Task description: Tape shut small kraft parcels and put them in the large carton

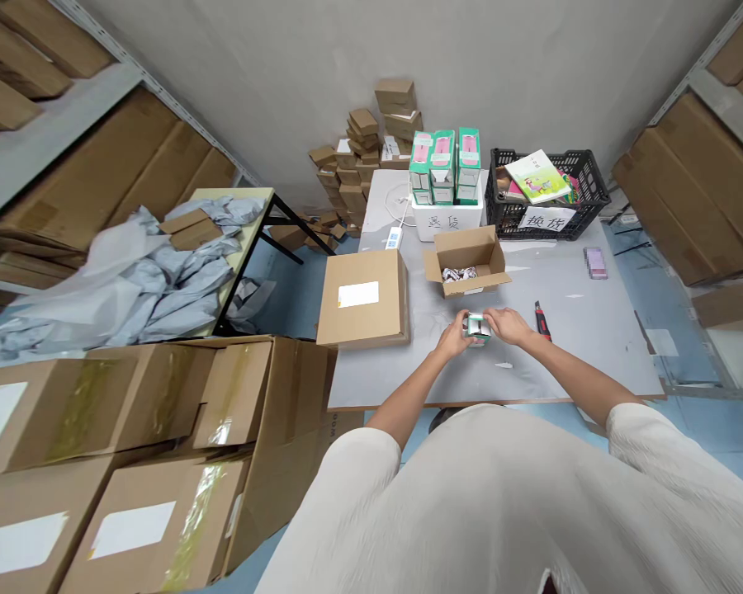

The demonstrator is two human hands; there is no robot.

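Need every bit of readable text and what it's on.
"换货": paper sign on the black crate.
"退货", second character less clear: white bin.
"woo", sideways, partly hidden: carton by the table's near left corner.
Too small or blurred: held box, green boxes, booklet, phone screen, white carton labels.

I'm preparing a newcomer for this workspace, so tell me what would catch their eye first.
Tall green-and-pink boxes in a white bin at the table's far side stand out, beside a black crate topped by a bright booklet. Nearer, the left hand holds a small green-and-white box, the right hand at its side.
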